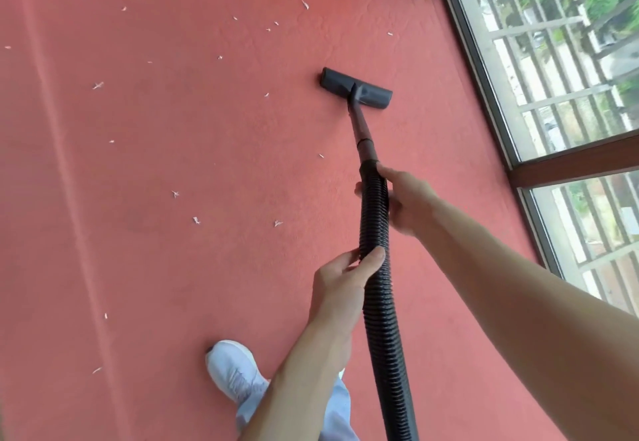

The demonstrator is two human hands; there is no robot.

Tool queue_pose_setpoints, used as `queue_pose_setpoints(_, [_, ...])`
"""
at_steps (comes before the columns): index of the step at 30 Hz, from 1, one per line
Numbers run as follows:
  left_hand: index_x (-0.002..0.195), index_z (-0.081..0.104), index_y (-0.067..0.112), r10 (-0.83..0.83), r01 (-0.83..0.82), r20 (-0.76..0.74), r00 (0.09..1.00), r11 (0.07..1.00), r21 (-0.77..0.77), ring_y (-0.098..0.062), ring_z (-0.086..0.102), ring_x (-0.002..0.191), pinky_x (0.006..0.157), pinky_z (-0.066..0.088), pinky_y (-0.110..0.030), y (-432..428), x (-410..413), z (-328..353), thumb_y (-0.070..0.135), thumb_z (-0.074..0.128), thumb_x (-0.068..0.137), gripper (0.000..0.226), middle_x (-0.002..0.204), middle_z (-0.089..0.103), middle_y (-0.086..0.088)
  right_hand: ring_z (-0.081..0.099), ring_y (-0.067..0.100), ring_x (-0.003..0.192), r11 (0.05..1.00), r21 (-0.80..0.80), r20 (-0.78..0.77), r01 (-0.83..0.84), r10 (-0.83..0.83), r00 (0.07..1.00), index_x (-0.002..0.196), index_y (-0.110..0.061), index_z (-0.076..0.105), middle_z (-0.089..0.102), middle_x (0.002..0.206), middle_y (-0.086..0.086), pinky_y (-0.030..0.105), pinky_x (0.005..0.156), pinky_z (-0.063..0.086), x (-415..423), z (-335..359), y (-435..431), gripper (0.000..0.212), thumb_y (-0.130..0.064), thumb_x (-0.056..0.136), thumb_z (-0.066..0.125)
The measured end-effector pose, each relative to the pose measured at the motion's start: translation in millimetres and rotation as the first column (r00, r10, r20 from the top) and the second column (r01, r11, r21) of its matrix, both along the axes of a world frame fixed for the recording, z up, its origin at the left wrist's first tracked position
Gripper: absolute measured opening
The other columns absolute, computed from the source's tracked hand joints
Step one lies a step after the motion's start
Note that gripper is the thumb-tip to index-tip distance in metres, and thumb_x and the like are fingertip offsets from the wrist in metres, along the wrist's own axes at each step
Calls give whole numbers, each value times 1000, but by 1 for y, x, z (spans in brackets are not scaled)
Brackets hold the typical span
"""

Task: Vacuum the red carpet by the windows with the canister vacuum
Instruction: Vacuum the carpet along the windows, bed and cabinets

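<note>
L hand (340,281) + R hand (406,203): fingers (340,262) curled round hose (377,285) | risk: soft hose bends, nozzle (356,89) tilts off carpet (173,129), misses scraps (196,220) at left

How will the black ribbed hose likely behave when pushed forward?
The hose probably flexes: it is corrugated, and left hand and right hand both grip it. Its ridges likely resist slipping. The straight wand ahead looks stiff, so should drive the floor head.
</note>
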State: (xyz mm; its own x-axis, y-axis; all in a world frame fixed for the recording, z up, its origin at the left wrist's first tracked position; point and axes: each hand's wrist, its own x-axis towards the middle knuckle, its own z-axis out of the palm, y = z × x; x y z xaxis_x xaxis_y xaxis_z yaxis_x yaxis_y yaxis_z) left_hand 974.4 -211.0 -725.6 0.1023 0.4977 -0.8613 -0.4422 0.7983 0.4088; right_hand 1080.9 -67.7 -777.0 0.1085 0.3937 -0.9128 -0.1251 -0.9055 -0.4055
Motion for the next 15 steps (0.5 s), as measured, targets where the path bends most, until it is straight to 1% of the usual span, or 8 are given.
queue_pose_setpoints(3, [96,76,5,51,-47,115,992,998,-41,-27,63,82,77,46,-37,-18,-18,6,30,81,78,31,86,68,-13,74,24,79,999,36,-58,20,-18,998,128,-10,60,74,104,20,31,59,56,-2,5,-26,38,-30,95,62])
queue_pose_setpoints(5, [96,76,2,15,-9,185,983,999,-36,-29,65,82,76,48,-36,-34,-34,10,27,79,80,30,89,70,-16,73,24,78,999,43,-100,10,-6,995,130,-15,59,73,105,21,31,59,55,-1,15,-46,36,-27,96,61])
queue_pose_setpoints(7, [97,76,2,-41,44,255,966,999,-8,-31,67,83,80,50,-39,-50,-52,12,28,80,79,32,94,70,-20,72,25,76,999,45,-128,-5,11,992,132,-16,58,73,102,22,30,58,54,-1,26,-67,37,-23,95,61])
queue_pose_setpoints(9, [100,73,-3,-108,106,315,943,994,23,-33,67,82,81,53,-39,-65,-67,12,31,80,77,42,97,69,-23,71,27,76,998,47,-96,-31,35,995,130,-14,59,72,102,26,32,61,54,-6,37,-88,37,-21,94,61])
queue_pose_setpoints(10, [102,72,-4,-133,132,341,930,991,26,-33,68,82,83,53,-40,-74,-73,12,33,81,76,46,98,69,-24,69,29,77,998,51,-65,-36,39,997,127,-12,61,71,103,29,35,65,53,-10,41,-99,36,-19,92,62])
queue_pose_setpoints(12, [102,72,-1,-173,178,404,898,984,26,-34,70,82,87,51,-43,-90,-83,14,35,86,69,50,99,69,-23,63,34,82,998,54,4,-40,40,999,116,-11,66,66,110,36,41,75,48,-22,52,-118,28,-17,89,65])
queue_pose_setpoints(13, [102,73,1,-195,202,439,877,979,33,-33,70,82,90,50,-44,-97,-87,15,37,88,67,52,100,69,-22,59,34,83,998,50,39,-47,45,998,110,-12,69,64,112,37,44,77,45,-28,59,-126,23,-16,88,66])
queue_pose_setpoints(15, [103,72,4,-242,242,502,830,968,65,-32,70,83,94,46,-47,-107,-96,16,37,89,67,51,100,70,-19,57,33,81,996,44,113,-73,68,991,102,-12,70,63,113,36,45,76,45,-40,73,-136,17,-18,86,66])
